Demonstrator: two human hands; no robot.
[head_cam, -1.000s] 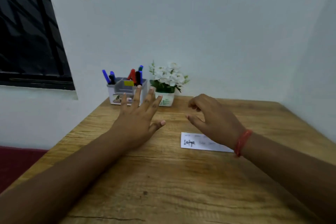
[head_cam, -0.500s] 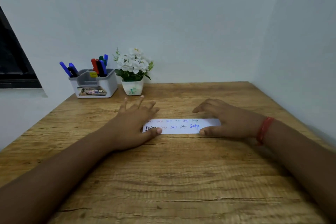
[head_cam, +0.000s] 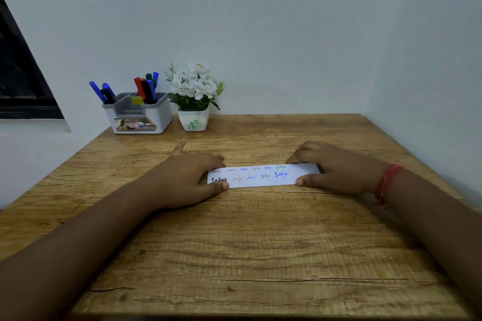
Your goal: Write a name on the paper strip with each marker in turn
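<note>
a: what could you read on the strip [head_cam: 263, 177]?

b: the same short name over and over in two rows, something like "satya", in black, red, blue and green ink. the bottom row began with a heavy black one and ended with a bold blue one. the caddy [head_cam: 138, 114] carried a picture label on its front with "42" and "op" legible, plus a small yellow sticker inside that was too small to read. green strokes marked the white flowerpot [head_cam: 193, 120].

a: what had changed since half a second before?

b: little. the left hand [head_cam: 191, 176] had drawn its fingers together, leaving one finger pointing forward, where they had been fanned out. the strip lay in the same spot, and the camera had moved closer.

a: and the hands?

b: the left hand lay at the strip's left end, thumb tip pressed on its lower corner over the black word, fingers along its top edge. the right hand [head_cam: 336, 169], red thread at the wrist, pinched the right end between thumb and curled fingers. the strip lay flat mid-worktop [head_cam: 250, 255]. the markers [head_cam: 146, 88] stood in the caddy at the back left.
</note>
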